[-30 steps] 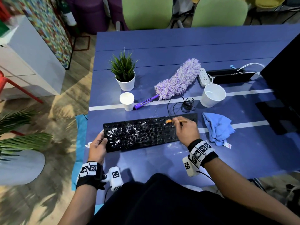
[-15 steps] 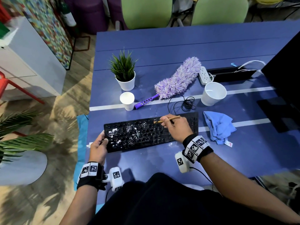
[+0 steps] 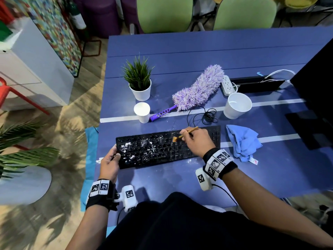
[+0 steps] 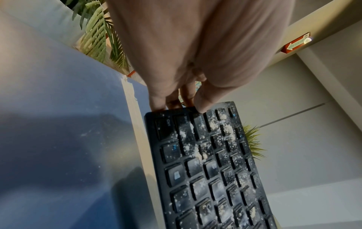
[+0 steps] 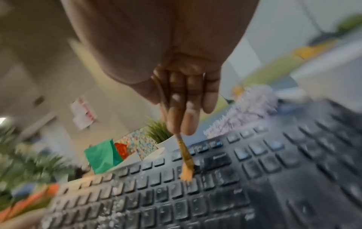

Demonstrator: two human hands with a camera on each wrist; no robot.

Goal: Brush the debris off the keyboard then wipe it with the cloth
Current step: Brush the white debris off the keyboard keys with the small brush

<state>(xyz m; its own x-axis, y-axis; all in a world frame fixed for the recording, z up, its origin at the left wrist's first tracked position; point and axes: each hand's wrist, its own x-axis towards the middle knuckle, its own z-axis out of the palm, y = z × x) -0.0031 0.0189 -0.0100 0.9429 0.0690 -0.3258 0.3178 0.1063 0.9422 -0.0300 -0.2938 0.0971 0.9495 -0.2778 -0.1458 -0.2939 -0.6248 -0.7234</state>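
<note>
brush swept leftward, bristles on keys

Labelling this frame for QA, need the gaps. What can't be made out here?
- Keyboard: keys under the right hand are hidden in the head view.
- Brush: the right wrist view is motion-blurred, so bristle contact with the keys is unclear.
- Left hand: the palm fills the left wrist view; fingers show only at the keyboard's end.
- Cloth: tag print too small to read.

A blue table carries a keyboard, cloth, duster, two cups, potted plant, power strip.
</note>
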